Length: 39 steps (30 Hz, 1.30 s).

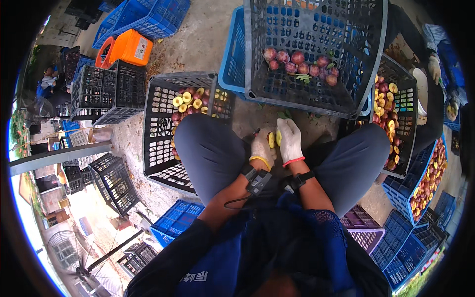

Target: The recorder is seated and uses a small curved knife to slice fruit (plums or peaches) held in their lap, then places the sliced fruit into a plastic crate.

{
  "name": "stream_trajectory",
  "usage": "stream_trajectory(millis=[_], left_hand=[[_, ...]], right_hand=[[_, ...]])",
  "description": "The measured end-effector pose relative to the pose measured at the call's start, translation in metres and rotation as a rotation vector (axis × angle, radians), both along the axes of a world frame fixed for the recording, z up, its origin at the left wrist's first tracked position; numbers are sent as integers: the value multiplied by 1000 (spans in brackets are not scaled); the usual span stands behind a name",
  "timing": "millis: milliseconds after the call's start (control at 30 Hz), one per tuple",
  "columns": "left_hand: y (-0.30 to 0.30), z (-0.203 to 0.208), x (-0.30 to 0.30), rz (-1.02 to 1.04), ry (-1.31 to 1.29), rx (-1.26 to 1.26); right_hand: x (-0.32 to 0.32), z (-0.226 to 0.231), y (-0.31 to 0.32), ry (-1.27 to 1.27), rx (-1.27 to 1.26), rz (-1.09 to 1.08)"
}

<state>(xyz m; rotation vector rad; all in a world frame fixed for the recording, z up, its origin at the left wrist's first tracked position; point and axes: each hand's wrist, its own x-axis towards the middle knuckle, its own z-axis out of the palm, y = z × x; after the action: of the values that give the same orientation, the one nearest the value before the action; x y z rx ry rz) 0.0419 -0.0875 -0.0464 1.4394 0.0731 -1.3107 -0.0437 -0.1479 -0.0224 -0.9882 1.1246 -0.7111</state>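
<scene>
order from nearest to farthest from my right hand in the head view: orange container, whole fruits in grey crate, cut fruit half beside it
1. Cut fruit half, at the right hand's left side
2. Whole fruits, ahead, in the grey crate
3. Orange container, far upper left

Two yellow-fleshed fruit halves [271,140] [278,137] seemingly sit just apart.

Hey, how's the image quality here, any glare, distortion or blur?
Head view: lower left overexposed, washing out ground behind the fan; head view: black fisheye border, straight edges bending near it; head view: left hand and right hand reasonably clear.
</scene>
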Motion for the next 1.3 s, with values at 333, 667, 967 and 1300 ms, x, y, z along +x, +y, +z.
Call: stream_trajectory(millis=[333, 667, 967, 1300], left_hand=[[1, 86, -5, 118, 152, -53], [36, 139, 5, 36, -343, -388], [76, 179, 24, 185, -159, -452], [90, 236, 68, 146, -1362, -302]], right_hand=[[-10, 24, -15, -365, 304, -212], [-16, 128, -3, -733, 424, -254], [53, 182, -41, -831, 209, -99], [124, 189, -25, -439, -167, 545]])
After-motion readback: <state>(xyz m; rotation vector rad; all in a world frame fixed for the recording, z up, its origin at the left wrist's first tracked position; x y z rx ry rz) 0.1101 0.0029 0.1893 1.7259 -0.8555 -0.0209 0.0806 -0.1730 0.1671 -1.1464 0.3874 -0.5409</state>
